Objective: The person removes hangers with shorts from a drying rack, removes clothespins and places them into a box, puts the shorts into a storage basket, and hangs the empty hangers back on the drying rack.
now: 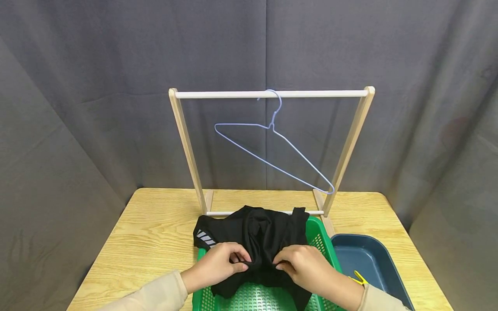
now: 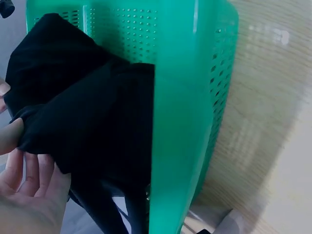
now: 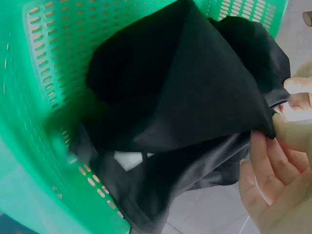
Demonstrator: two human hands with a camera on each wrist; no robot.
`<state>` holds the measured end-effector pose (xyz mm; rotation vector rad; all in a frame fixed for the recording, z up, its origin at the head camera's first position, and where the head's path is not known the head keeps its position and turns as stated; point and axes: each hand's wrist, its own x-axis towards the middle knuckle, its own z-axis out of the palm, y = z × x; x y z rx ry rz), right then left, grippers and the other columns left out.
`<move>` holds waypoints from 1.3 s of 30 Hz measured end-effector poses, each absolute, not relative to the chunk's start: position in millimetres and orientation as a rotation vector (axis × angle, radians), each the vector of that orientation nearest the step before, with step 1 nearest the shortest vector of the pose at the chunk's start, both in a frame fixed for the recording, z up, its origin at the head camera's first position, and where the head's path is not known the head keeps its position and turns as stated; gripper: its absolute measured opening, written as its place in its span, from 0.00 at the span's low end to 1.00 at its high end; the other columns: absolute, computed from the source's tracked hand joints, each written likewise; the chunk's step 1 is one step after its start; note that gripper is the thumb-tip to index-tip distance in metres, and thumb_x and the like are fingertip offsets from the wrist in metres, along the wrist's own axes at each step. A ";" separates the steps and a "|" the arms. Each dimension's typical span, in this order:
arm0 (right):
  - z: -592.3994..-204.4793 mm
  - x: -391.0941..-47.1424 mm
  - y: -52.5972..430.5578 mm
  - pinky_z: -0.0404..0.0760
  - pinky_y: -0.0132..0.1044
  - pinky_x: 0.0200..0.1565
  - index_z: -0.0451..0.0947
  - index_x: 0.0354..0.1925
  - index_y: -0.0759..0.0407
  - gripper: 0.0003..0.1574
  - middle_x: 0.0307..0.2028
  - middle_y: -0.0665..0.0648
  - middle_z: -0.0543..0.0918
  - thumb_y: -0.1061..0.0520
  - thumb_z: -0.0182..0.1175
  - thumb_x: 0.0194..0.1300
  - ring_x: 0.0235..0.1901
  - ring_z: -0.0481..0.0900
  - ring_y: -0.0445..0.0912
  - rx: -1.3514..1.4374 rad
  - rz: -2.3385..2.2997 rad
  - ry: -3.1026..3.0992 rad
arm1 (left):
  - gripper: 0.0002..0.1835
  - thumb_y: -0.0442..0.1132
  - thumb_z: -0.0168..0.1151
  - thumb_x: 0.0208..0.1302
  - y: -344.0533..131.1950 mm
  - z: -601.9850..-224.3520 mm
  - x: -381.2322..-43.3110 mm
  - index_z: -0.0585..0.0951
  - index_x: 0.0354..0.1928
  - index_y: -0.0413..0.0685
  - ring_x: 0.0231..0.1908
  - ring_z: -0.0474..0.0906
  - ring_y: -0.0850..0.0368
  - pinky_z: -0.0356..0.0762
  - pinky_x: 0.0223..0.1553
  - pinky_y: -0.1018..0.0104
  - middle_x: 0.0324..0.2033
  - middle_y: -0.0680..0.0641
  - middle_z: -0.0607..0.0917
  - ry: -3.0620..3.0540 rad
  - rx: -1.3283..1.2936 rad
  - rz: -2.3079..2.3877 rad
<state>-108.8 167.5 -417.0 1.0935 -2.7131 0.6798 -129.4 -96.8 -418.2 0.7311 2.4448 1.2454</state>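
Note:
A black shirt (image 1: 227,226) with pale diagonal stripes at its left end lies bunched over a green basket (image 1: 328,248). My left hand (image 1: 219,263) pinches a fold of it between thumb and fingers, a little left of the middle. On the other side of the same gathered part, my right hand (image 1: 305,263) pinches the fabric too. In the left wrist view, the shirt (image 2: 97,112) hangs down inside the basket wall from the thumb and fingers. The right wrist view has the cloth (image 3: 204,92) stretched into a peak toward the fingertips (image 3: 261,141).
Behind the basket stands a wooden rack with a white top rail (image 1: 225,94). A light blue hanger (image 1: 299,153) hangs tilted from it. To the right, a dark blue tray (image 1: 358,248) holds a yellow clip (image 1: 359,277). Grey curtains (image 1: 116,108) surround the wooden table (image 1: 155,233).

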 end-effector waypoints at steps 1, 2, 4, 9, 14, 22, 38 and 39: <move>-418.5 -108.4 167.0 0.79 0.29 0.32 0.87 0.36 0.50 0.05 0.34 0.43 0.86 0.59 0.70 0.60 0.32 0.81 0.35 1.099 0.676 -2.726 | 0.05 0.36 0.71 0.61 -97.1 -419.5 -129.4 0.86 0.36 0.55 0.32 0.77 0.65 0.76 0.37 0.69 0.32 0.60 0.82 2.433 0.729 1.239; -419.8 -108.2 166.6 0.79 0.28 0.32 0.87 0.36 0.50 0.05 0.34 0.43 0.86 0.59 0.70 0.61 0.32 0.81 0.36 1.103 0.675 -2.736 | 0.05 0.36 0.70 0.61 -97.4 -420.7 -129.4 0.85 0.37 0.55 0.32 0.77 0.66 0.76 0.37 0.69 0.32 0.61 0.82 2.428 0.730 1.229; -421.5 -108.0 166.1 0.78 0.28 0.32 0.87 0.37 0.49 0.05 0.34 0.42 0.85 0.59 0.70 0.61 0.33 0.81 0.36 1.105 0.670 -2.749 | 0.05 0.36 0.70 0.61 -97.9 -422.1 -129.9 0.85 0.37 0.55 0.32 0.77 0.66 0.76 0.37 0.69 0.32 0.61 0.82 2.416 0.722 1.219; -420.7 -110.0 165.9 0.77 0.27 0.31 0.87 0.37 0.50 0.05 0.34 0.43 0.85 0.59 0.69 0.62 0.32 0.81 0.35 1.128 0.684 -2.730 | 0.05 0.35 0.69 0.62 -98.4 -420.2 -132.6 0.85 0.37 0.55 0.31 0.77 0.67 0.76 0.36 0.69 0.32 0.62 0.82 2.415 0.727 1.207; -416.3 -116.6 165.9 0.75 0.25 0.29 0.87 0.36 0.51 0.05 0.33 0.44 0.85 0.60 0.69 0.62 0.30 0.79 0.34 1.127 0.703 -2.707 | 0.04 0.34 0.67 0.65 -98.7 -410.9 -139.1 0.85 0.38 0.52 0.32 0.78 0.66 0.75 0.34 0.68 0.33 0.61 0.83 2.465 0.775 1.196; -416.0 -143.4 157.8 0.75 0.27 0.28 0.87 0.36 0.51 0.06 0.33 0.45 0.85 0.62 0.69 0.62 0.29 0.80 0.36 1.059 0.657 -2.675 | 0.05 0.36 0.67 0.65 -100.9 -402.7 -165.1 0.85 0.41 0.51 0.36 0.81 0.59 0.77 0.36 0.61 0.36 0.55 0.84 2.800 0.811 0.819; -440.3 -213.0 128.5 0.81 0.46 0.46 0.81 0.54 0.57 0.25 0.48 0.55 0.83 0.63 0.72 0.57 0.47 0.81 0.51 0.964 0.248 -2.702 | 0.12 0.34 0.70 0.60 -106.3 -433.4 -215.3 0.87 0.46 0.46 0.41 0.82 0.45 0.81 0.35 0.50 0.40 0.45 0.86 3.069 0.690 0.346; -441.9 -214.7 128.3 0.82 0.47 0.45 0.81 0.55 0.57 0.26 0.48 0.56 0.83 0.62 0.72 0.57 0.47 0.81 0.51 0.960 0.227 -2.719 | 0.10 0.33 0.70 0.60 -106.6 -434.7 -216.9 0.88 0.44 0.46 0.40 0.83 0.46 0.81 0.35 0.50 0.39 0.46 0.86 3.083 0.695 0.365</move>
